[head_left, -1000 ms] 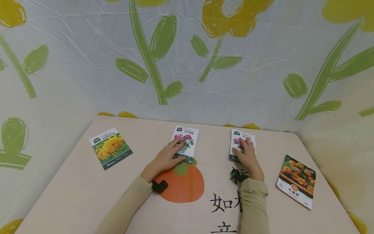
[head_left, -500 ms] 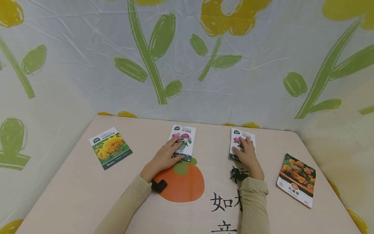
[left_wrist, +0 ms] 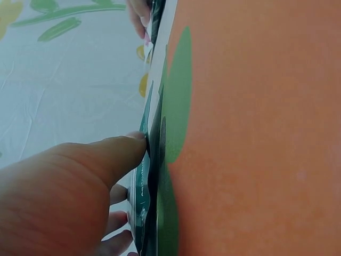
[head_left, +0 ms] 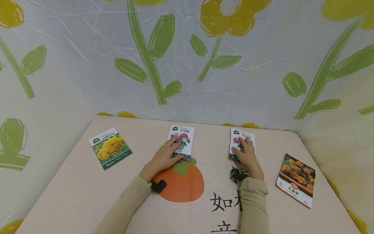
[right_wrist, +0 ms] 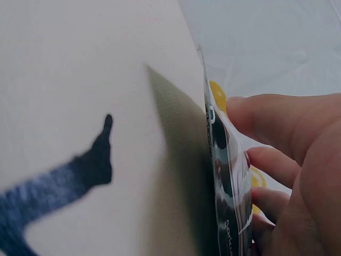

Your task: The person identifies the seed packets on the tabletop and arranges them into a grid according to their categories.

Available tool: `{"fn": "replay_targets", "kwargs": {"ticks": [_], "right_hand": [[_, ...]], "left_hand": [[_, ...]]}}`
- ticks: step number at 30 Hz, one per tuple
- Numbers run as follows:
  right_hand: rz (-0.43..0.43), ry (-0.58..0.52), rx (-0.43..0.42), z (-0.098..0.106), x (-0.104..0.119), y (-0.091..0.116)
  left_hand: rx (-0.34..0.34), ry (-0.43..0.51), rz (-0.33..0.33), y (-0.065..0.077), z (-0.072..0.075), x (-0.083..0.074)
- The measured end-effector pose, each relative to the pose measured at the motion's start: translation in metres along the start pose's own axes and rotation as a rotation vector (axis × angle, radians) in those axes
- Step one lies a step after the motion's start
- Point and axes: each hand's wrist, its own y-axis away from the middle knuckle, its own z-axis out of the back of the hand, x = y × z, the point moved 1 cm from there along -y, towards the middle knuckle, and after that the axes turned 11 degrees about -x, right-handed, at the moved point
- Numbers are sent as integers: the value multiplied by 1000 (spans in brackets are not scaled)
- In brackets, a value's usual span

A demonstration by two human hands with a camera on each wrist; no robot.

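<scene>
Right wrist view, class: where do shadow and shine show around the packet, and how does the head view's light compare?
Right wrist: a soft-edged shadow spreads on the tabletop beside the pink-flower packet, pale shine on its glossy surface; head: softer light, no strong glare on the orange-flower packet.

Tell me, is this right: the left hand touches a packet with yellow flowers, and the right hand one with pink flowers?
One colour is wrong: in the head view, the left hand touches a packet with pink flowers; the rest stands.
</scene>
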Motion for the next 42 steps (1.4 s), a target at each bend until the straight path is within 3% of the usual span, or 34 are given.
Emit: {"fn": "replay_targets", "kwargs": {"ticks": [23, 35, 42], "right_hand": [[-16, 3, -5, -2, -2, -1], [-18, 7, -1, -1, -1, 0], [-13, 6, -3, -1, -1, 0]], "left_hand": [[37, -60, 77, 0, 5, 0], [11, -77, 55, 0, 8, 2], [6, -36, 42, -1, 9, 6]]}}
